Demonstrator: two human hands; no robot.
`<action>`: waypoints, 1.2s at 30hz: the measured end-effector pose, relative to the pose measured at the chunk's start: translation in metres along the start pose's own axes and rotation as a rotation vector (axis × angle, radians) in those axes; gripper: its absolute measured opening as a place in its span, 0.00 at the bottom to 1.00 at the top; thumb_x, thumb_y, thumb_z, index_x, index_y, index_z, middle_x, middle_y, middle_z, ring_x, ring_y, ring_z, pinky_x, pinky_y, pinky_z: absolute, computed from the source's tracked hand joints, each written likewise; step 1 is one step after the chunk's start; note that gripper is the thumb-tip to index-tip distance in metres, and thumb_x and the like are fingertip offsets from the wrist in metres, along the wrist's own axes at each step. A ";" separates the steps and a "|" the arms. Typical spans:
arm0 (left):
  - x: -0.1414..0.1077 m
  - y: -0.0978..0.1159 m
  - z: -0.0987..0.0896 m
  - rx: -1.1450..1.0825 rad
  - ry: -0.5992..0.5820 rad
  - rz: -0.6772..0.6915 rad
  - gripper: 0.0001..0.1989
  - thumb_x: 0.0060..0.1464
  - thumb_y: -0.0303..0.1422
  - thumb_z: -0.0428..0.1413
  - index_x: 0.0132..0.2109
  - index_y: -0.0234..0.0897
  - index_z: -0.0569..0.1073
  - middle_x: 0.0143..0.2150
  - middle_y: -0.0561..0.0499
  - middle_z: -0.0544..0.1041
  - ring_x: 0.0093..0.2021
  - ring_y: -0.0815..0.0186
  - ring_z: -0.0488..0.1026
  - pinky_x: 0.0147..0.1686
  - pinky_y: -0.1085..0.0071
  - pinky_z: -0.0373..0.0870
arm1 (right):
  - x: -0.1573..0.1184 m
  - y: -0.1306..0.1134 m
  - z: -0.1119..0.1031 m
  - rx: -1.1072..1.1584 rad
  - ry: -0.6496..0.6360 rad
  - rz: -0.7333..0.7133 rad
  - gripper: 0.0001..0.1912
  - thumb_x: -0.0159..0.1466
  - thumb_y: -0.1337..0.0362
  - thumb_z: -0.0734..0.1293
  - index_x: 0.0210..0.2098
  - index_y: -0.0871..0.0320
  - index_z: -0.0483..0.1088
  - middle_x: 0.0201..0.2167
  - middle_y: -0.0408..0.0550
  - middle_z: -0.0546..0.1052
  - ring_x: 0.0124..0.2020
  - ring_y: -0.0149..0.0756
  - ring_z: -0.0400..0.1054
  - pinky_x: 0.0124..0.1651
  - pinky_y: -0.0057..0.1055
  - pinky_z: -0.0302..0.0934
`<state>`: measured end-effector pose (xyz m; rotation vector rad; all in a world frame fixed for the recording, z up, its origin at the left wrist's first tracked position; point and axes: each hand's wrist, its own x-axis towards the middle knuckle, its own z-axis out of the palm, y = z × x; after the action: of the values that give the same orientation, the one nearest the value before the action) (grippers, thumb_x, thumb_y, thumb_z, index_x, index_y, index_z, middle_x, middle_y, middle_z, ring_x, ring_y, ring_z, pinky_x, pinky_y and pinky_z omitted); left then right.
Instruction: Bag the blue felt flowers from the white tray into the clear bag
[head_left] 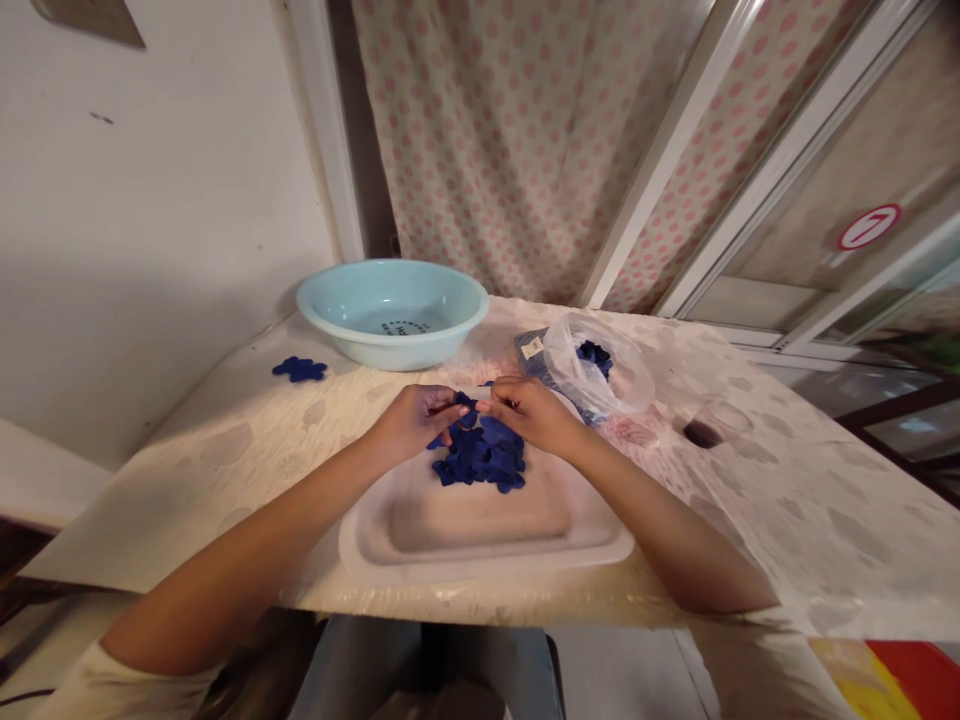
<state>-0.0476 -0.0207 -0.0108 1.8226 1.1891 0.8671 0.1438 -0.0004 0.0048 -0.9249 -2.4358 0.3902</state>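
Observation:
Over a white tray (375, 550), my left hand (424, 420) pinches a dark blue flower-shaped fabric piece (466, 408). My right hand (536, 412) is close beside it, thumb and fingers pressed together near the edge of the same piece. Whatever the right fingertips grip is too small to make out. Below both hands, a loose heap of blue fabric pieces (484, 460) lies in the tray.
A light blue basin (394, 310) stands behind the tray. Right of it, an opened clear plastic bag (600, 370) holds more blue pieces. Several blue pieces (300, 369) lie at the left of the patterned tablecloth (750, 480). A cup with dark liquid (703, 432) stands at right.

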 end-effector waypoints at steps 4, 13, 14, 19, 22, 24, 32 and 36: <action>0.000 0.002 0.001 -0.022 -0.009 0.005 0.11 0.50 0.36 0.52 0.24 0.35 0.68 0.18 0.56 0.68 0.19 0.70 0.69 0.20 0.76 0.61 | 0.000 0.000 0.000 0.048 0.035 -0.084 0.08 0.60 0.60 0.64 0.35 0.59 0.66 0.33 0.47 0.69 0.34 0.32 0.62 0.38 0.27 0.55; 0.000 0.001 0.001 -0.070 -0.021 0.000 0.11 0.50 0.36 0.53 0.25 0.34 0.69 0.21 0.55 0.71 0.20 0.71 0.69 0.20 0.76 0.62 | 0.001 0.002 0.001 0.045 0.012 -0.066 0.16 0.64 0.61 0.59 0.20 0.60 0.58 0.20 0.40 0.60 0.22 0.26 0.55 0.28 0.25 0.49; 0.000 0.000 0.001 -0.079 -0.022 -0.001 0.11 0.50 0.37 0.53 0.26 0.34 0.70 0.23 0.54 0.72 0.20 0.71 0.69 0.20 0.76 0.62 | 0.001 0.002 0.001 0.052 0.009 -0.045 0.18 0.64 0.61 0.58 0.19 0.60 0.56 0.19 0.39 0.59 0.21 0.26 0.54 0.26 0.25 0.47; 0.000 0.001 0.002 -0.109 -0.031 -0.028 0.10 0.50 0.36 0.53 0.27 0.34 0.70 0.26 0.53 0.74 0.20 0.72 0.69 0.21 0.76 0.63 | 0.000 0.001 0.000 0.064 0.081 -0.028 0.11 0.59 0.57 0.64 0.29 0.60 0.64 0.27 0.44 0.66 0.30 0.30 0.60 0.33 0.26 0.54; 0.000 0.003 0.002 -0.101 -0.035 -0.035 0.10 0.50 0.35 0.54 0.26 0.34 0.70 0.24 0.53 0.74 0.19 0.72 0.68 0.21 0.77 0.63 | 0.001 0.002 0.001 0.111 0.079 -0.132 0.07 0.60 0.62 0.64 0.34 0.59 0.67 0.32 0.46 0.68 0.35 0.31 0.62 0.39 0.27 0.56; -0.001 0.005 0.002 -0.090 -0.032 -0.039 0.10 0.49 0.36 0.54 0.25 0.34 0.70 0.23 0.54 0.73 0.19 0.72 0.68 0.20 0.77 0.63 | 0.002 0.002 0.001 0.122 0.070 -0.151 0.07 0.62 0.63 0.61 0.30 0.59 0.67 0.29 0.45 0.67 0.32 0.30 0.62 0.37 0.26 0.55; -0.001 0.005 0.000 -0.070 -0.021 0.046 0.11 0.50 0.36 0.53 0.23 0.34 0.68 0.19 0.56 0.69 0.19 0.72 0.68 0.20 0.77 0.62 | 0.003 0.002 0.001 0.095 0.093 -0.071 0.16 0.62 0.58 0.62 0.22 0.59 0.58 0.22 0.41 0.62 0.25 0.27 0.56 0.29 0.25 0.50; -0.001 0.004 -0.001 -0.095 0.036 0.034 0.11 0.51 0.37 0.53 0.26 0.34 0.69 0.20 0.55 0.70 0.19 0.72 0.68 0.19 0.77 0.62 | 0.002 0.002 0.002 0.171 0.181 0.007 0.23 0.57 0.53 0.65 0.17 0.58 0.51 0.17 0.38 0.56 0.21 0.25 0.50 0.25 0.25 0.46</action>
<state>-0.0472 -0.0224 -0.0069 1.7623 1.1227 0.9632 0.1426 0.0017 0.0028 -0.8571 -2.1988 0.4871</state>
